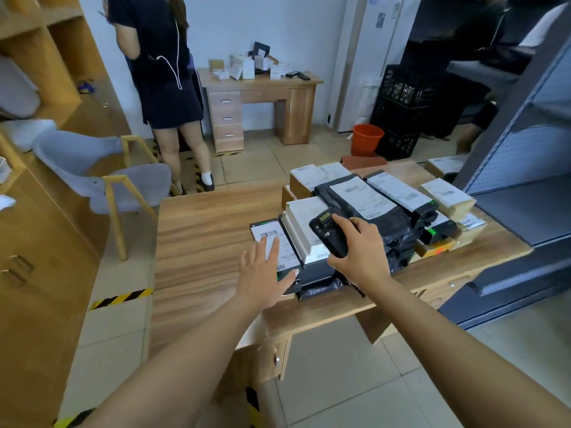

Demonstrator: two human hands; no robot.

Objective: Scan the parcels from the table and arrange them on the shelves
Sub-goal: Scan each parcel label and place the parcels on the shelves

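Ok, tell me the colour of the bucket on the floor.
The bucket is orange; the head view shows it.

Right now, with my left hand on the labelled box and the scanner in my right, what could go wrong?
1. The left hand lies across the label of the black box, so the scanner in the right hand may miss a barcode.
2. The white box sits tight against it; pulling could shift the stack.
3. The black bag bulges at the table edge and might slide off.

Single head-worn wide-angle view, looking forward and down from close above the table (200,230); parcels (364,199) lie toward 2 o'clock, shelves (509,208) at 3 o'clock, a desk (262,84) at 12 o'clock.
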